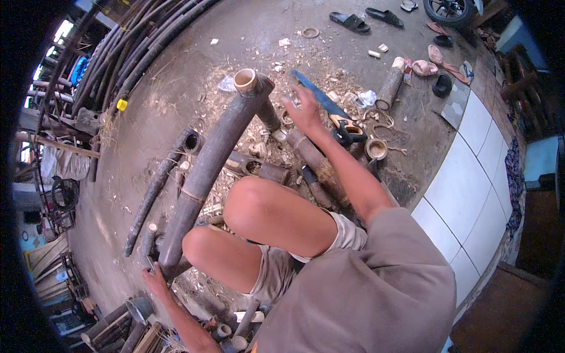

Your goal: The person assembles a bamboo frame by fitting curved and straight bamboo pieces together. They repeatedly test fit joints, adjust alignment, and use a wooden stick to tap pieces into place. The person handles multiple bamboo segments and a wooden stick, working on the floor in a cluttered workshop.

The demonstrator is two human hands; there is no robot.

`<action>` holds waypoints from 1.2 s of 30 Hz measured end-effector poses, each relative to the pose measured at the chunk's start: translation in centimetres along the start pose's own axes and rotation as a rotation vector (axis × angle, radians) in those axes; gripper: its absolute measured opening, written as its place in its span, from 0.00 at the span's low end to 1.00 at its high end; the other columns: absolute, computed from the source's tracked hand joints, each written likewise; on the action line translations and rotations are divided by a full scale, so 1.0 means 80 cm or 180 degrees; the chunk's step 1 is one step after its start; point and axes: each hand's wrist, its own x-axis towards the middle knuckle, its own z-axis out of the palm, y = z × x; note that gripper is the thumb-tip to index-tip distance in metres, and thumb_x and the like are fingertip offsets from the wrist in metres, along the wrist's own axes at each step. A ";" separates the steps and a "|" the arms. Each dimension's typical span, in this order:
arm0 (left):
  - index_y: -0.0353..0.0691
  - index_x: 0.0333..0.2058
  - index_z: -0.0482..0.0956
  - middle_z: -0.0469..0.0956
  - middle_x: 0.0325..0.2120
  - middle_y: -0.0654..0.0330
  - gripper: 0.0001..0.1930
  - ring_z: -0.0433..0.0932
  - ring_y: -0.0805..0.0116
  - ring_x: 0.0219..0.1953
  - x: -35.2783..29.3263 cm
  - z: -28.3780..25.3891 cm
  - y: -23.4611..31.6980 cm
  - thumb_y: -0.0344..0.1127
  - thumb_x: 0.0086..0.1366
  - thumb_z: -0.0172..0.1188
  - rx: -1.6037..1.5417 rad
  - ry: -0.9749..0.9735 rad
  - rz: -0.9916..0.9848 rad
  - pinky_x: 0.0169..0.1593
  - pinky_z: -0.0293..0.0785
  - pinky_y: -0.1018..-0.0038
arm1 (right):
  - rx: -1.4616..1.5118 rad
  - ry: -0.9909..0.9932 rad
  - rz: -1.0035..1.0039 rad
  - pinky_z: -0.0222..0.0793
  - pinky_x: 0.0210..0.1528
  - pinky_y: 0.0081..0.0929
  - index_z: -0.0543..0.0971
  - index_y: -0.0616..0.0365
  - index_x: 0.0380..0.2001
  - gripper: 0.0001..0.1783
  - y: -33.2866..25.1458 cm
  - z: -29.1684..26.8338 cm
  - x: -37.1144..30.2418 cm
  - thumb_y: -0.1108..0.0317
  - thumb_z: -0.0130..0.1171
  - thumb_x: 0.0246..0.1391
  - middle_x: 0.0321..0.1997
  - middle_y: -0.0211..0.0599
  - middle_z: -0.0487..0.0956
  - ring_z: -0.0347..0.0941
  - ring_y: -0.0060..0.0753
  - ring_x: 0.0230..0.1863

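A long, dark bamboo tube (207,159) slants up past my knees. Its far end meets a shorter bamboo piece (268,112), and a pale cut ring (245,79) shows at the top. My left hand (156,281) is low at the tube's near end, its fingers closed around something small and greyish that I cannot make out. Out in front, my right hand (306,112) is raised with fingers apart and nothing in it. It is beside the blue blade of a handsaw (323,97), whose black and tan handle lies among bamboo pieces.
Wood shavings (226,185) litter the floor. Cut bamboo sections (318,162) lie by my knees, with a thinner pole (156,197) to the left. Long poles (135,53) are stacked far left. Sandals (350,22) and a wheel (448,10) are at the back; white tiles (465,176) are right.
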 end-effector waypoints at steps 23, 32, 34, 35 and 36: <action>0.45 0.57 0.77 0.80 0.52 0.51 0.45 0.77 0.49 0.55 -0.021 0.030 0.278 0.61 0.41 0.77 -0.0117 0.0022 0.1325 0.54 0.73 0.53 | -0.0865 -0.1281 -0.0240 0.76 0.56 0.47 0.48 0.53 0.77 0.63 -0.122 -0.111 -0.086 0.54 0.75 0.45 0.60 0.62 0.76 0.78 0.64 0.55; 0.45 0.57 0.76 0.80 0.51 0.53 0.43 0.77 0.49 0.55 -0.024 0.031 0.279 0.61 0.44 0.74 -0.0145 -0.0066 0.1300 0.54 0.72 0.52 | -0.1870 -0.2458 -0.0287 0.78 0.45 0.56 0.46 0.39 0.78 0.58 -0.172 -0.053 -0.017 0.46 0.66 0.50 0.47 0.64 0.78 0.80 0.66 0.43; 0.45 0.57 0.76 0.80 0.50 0.53 0.42 0.76 0.49 0.55 -0.031 0.029 0.275 0.61 0.45 0.74 -0.0069 -0.0066 0.1302 0.54 0.72 0.52 | -0.1644 -0.2355 -0.0249 0.77 0.49 0.56 0.46 0.38 0.78 0.57 -0.171 -0.056 -0.034 0.46 0.65 0.50 0.46 0.65 0.78 0.80 0.68 0.44; 0.45 0.57 0.76 0.80 0.51 0.53 0.42 0.76 0.49 0.55 -0.029 0.030 0.278 0.61 0.46 0.74 -0.0078 -0.0076 0.1292 0.54 0.72 0.52 | -0.1640 -0.2489 -0.0104 0.77 0.49 0.56 0.47 0.37 0.78 0.57 -0.162 -0.055 -0.033 0.46 0.65 0.50 0.46 0.65 0.78 0.80 0.68 0.44; 0.45 0.57 0.76 0.80 0.51 0.53 0.41 0.76 0.49 0.56 -0.027 0.032 0.283 0.61 0.46 0.74 -0.0088 -0.0088 0.1282 0.54 0.71 0.52 | -0.1636 -0.2621 0.0042 0.77 0.50 0.56 0.47 0.37 0.78 0.57 -0.154 -0.054 -0.030 0.45 0.65 0.50 0.46 0.65 0.78 0.80 0.68 0.45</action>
